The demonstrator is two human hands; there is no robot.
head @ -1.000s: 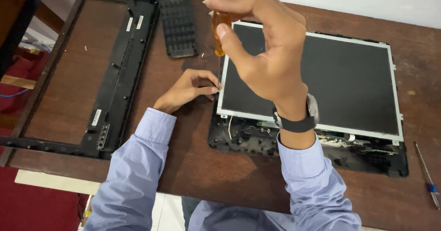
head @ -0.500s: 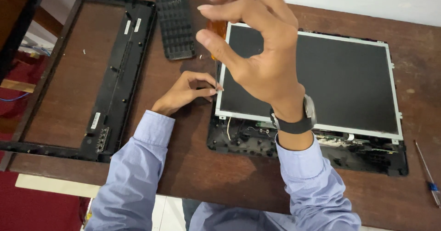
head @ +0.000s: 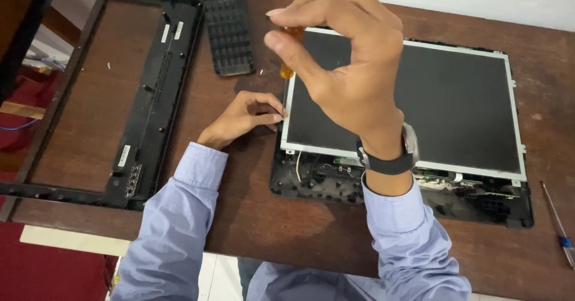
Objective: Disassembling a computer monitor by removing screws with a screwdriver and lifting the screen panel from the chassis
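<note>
right hand, mid-frame, pinches an orange screwdriver handle; left hand, half-curled, steadies the panel at its left edge. the driver could slip off and scratch the glass.

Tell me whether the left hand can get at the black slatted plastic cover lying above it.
Probably yes: the left hand rests at the screen's edge, and only bare brown wooden table lies between it and the black slatted plastic cover.
</note>
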